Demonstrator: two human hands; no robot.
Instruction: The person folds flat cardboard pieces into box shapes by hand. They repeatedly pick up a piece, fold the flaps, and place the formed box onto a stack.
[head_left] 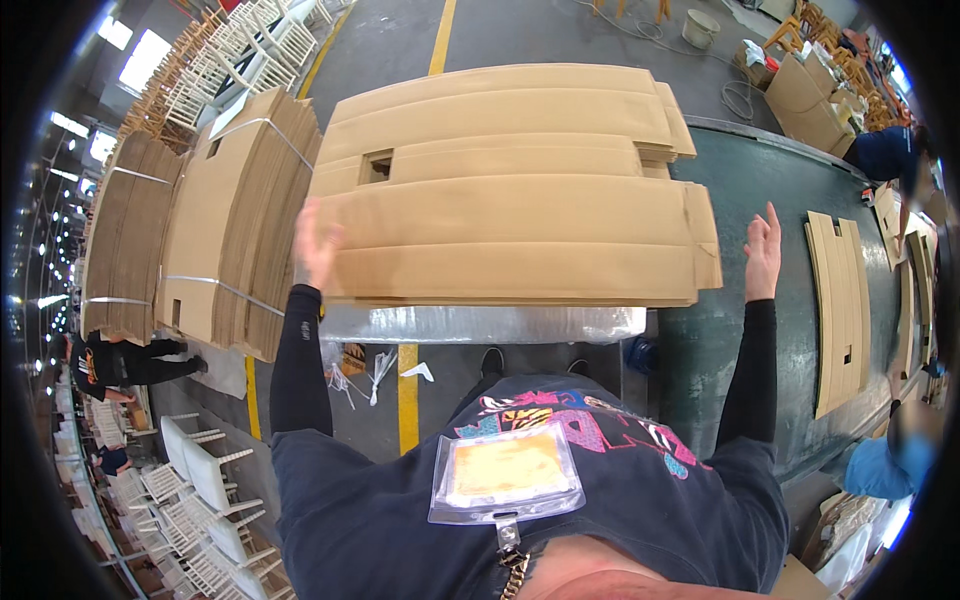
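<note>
A stack of flat, folded cardboard boxes (500,215) lies in front of me, with fold lines across it and a small cut-out near its left end. It rests on a block wrapped in shiny plastic film (480,324). My left hand (317,245) is at the stack's left edge, fingers stretched and slightly blurred; whether it touches the cardboard I cannot tell. Off the stack's right end, my right hand (763,255) is raised over the green table, apart from the cardboard, its fingers extended with nothing in them.
Strapped cardboard bundles (225,220) stand on the left. On the green table (720,370) to the right lies a flat cardboard piece (840,310); people work beyond it. White chairs (205,470) stand at lower left. Plastic scraps (380,370) litter the floor near my feet.
</note>
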